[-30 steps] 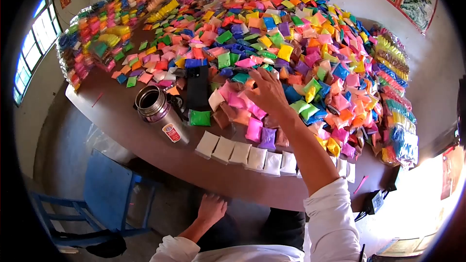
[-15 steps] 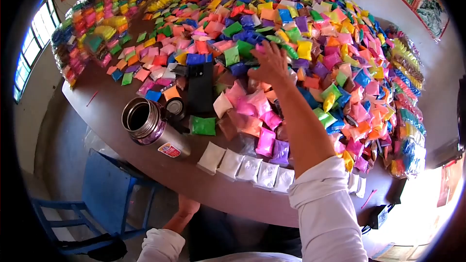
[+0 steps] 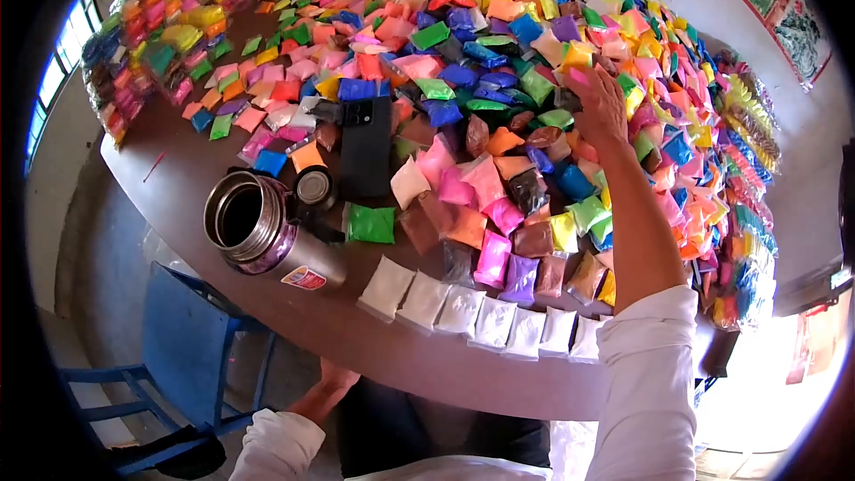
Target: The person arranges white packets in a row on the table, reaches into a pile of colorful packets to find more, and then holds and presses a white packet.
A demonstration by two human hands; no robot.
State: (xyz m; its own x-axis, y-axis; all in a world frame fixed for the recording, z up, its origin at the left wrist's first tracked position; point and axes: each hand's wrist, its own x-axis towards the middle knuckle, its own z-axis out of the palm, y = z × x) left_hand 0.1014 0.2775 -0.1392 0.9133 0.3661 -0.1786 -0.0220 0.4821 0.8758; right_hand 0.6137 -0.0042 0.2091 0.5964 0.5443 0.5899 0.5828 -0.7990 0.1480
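Your left hand (image 3: 337,381) is under the edge of the table (image 3: 427,356), fingers hidden, state unclear. White packets (image 3: 493,324) form a row, presumably keeping them separate from coloured packets (image 3: 482,180). The uncapped flask (image 3: 313,248) is too dark inside to read. Your right hand (image 3: 595,98) bends over the pile (image 3: 430,36); whether its fingers pinch one, I cannot tell.

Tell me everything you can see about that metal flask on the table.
The flask looks like silvery metal, with a wide, open mouth, a dark interior, a purplish band below the neck and a red-and-white sticker on its side. It seems to stand upright on the brown table, near the edge, with a round lid close by. Neither the left hand nor the right hand touches it. Its contents can't be made out.
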